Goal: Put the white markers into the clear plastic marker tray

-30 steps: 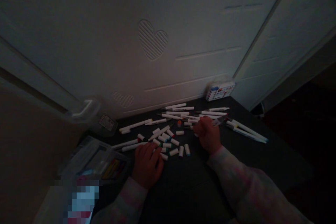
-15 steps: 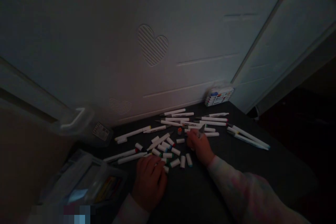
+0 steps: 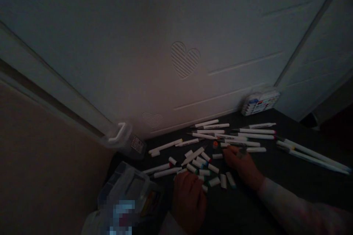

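In the dim head view, my right hand (image 3: 243, 165) is closed around a marker (image 3: 242, 152); its grey end shows above the fingers and the rest is hidden in the grip. Loose white marker caps (image 3: 204, 172) with coloured ends lie between my hands. Beside them at the lower left, my left hand (image 3: 189, 199) is low over the table with its fingers curled together; whatever they hold, if anything, is hidden. An orange-topped cap (image 3: 215, 144) stands upright behind the others. Several white markers (image 3: 211, 132) lie scattered behind the caps, many with dark tips exposed.
A clear plastic case (image 3: 129, 183) sits open on the left, with a lidded clear container (image 3: 129, 143) behind it. A packed box (image 3: 261, 102) leans at the white panel (image 3: 220, 36) along the back. Two long markers (image 3: 314, 154) lie far right on the dark table (image 3: 286, 187).
The view has shifted, so everything sits farther right in the picture. My right hand keeps its grip on the marker, and my left hand stays by the caps.
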A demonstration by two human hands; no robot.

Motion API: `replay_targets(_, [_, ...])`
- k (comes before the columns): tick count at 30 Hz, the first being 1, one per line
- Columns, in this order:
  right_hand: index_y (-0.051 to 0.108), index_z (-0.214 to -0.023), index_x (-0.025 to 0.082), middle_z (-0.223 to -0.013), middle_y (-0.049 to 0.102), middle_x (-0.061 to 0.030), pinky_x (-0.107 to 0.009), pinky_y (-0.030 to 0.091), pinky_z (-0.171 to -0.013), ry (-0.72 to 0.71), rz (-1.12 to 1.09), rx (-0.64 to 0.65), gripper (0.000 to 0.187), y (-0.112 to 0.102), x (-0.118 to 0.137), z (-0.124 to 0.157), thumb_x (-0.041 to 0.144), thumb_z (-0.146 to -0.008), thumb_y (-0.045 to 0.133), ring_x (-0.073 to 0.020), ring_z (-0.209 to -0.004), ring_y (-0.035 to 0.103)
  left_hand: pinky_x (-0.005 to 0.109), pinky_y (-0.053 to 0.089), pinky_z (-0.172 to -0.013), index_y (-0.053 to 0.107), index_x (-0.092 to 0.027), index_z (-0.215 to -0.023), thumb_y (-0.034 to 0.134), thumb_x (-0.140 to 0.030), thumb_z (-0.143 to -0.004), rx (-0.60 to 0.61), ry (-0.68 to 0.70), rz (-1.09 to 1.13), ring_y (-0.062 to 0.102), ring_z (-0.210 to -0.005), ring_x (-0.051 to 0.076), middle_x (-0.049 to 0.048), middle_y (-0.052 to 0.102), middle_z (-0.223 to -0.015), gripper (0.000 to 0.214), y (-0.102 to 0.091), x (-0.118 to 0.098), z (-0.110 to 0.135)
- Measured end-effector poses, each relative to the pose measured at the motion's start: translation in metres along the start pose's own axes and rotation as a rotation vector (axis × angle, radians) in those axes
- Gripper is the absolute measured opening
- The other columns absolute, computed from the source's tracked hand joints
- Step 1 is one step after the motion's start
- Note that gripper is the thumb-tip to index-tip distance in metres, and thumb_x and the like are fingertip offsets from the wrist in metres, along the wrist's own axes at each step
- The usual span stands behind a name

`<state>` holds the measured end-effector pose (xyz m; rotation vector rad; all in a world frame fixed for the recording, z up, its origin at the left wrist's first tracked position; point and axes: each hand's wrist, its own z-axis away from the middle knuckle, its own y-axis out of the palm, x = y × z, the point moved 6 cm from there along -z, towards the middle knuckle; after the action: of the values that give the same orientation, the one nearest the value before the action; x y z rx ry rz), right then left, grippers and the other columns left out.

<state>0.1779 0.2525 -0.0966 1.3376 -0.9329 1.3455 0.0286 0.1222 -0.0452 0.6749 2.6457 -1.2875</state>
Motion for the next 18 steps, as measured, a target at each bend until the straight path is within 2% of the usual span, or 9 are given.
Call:
replay_targets(5, [0.030,-0.051,0.022,-0.040,0.023,0.0092,-0.021,0.018,-0.034,-0.042,-0.089,-0.075,0.042,-0.005,0.010,-0.004,0.052,-0.064,0.056,-0.0050,-0.034,0.021,0.034,0.046,-0.072,0.058,-0.017,-0.083,0.042,-0.006,-0.075,-0.045,0.047,-0.018,0.054,-0.083,0.018,0.0053,0.060,-0.082,0.020,0.001,0.004,0.000])
replay_targets(10, [0.021,-0.051,0.022,-0.040,0.018,0.0097,-0.022,0.023,-0.037,-0.080,-0.096,-0.167,0.043,-0.014,0.019,-0.003,0.052,-0.069,0.046,-0.0056,-0.036,0.020,0.037,0.046,-0.074,0.057,-0.015,-0.084,0.046,-0.007,-0.076,-0.019,0.080,-0.032,0.053,-0.083,0.019,0.0066,0.059,-0.082,0.015,-0.003,0.001,-0.004])
replay_targets(14, [0.033,-0.049,0.020,-0.043,0.030,0.0068,-0.023,0.024,-0.041,-0.035,0.028,-0.125,0.039,-0.009,0.011,-0.001,0.046,-0.067,0.055,-0.0065,-0.041,0.027,0.037,0.046,-0.074,0.057,-0.015,-0.085,0.049,-0.009,-0.076,0.052,0.063,-0.023,0.053,-0.084,0.020,0.0065,0.059,-0.083,0.013,0.000,0.001,-0.007])
replay_targets(18, [0.039,-0.048,0.018,-0.046,0.035,0.0048,-0.024,0.024,-0.045,-0.038,0.161,-0.100,0.036,0.001,0.013,-0.001,0.040,-0.068,0.058,-0.0079,-0.046,0.030,0.037,0.048,-0.073,0.057,-0.017,-0.083,0.046,-0.010,-0.077,0.040,0.047,-0.059,0.054,-0.084,0.019,0.0055,0.059,-0.082,0.013,-0.001,0.002,-0.007])
